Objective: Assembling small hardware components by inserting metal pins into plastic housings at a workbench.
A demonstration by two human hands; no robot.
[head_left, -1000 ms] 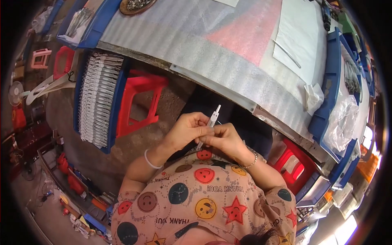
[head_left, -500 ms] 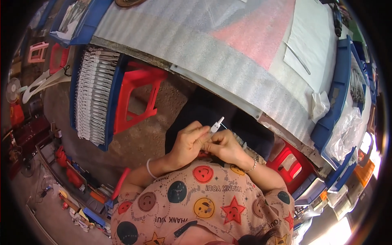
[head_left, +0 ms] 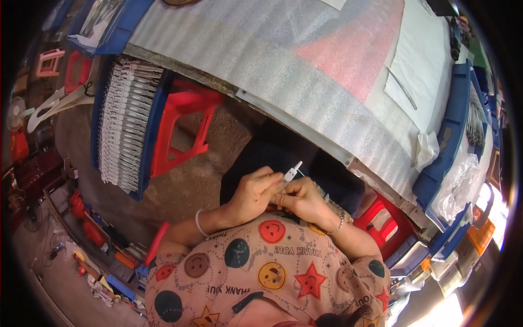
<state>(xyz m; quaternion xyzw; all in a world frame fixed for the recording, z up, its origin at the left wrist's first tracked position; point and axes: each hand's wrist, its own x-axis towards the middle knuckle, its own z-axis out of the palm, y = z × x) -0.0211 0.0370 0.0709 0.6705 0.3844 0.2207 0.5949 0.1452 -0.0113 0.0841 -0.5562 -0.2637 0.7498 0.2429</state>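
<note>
In front of my chest, my left hand (head_left: pixel 253 194) is closed around a small white plastic handle-shaped piece (head_left: pixel 292 173). Its narrow tip points up and away from me, and small dark spots show on its face. Pressed up beside it is my right hand (head_left: pixel 306 203), its fingers bent and pinched together at the piece's lower end. A thin light rod (head_left: pixel 300 173) juts out just above the right fingers; whether they grip it is hidden. The lower part of the white piece is covered by my fingers.
Left of me, a blue bin (head_left: pixel 146 163) of stacked white-and-grey pieces stands by a red stool (head_left: pixel 188 103). Ahead is a foam-covered table (head_left: pixel 245 60) with a metal edge. On its right lie a thin curved tool (head_left: pixel 402 88) and a blue tray (head_left: pixel 436 158) with plastic bags.
Both hands keep nearly the same pose around the white piece, which sits slightly lower and further right in view. The surroundings have shifted a little with my head.
</note>
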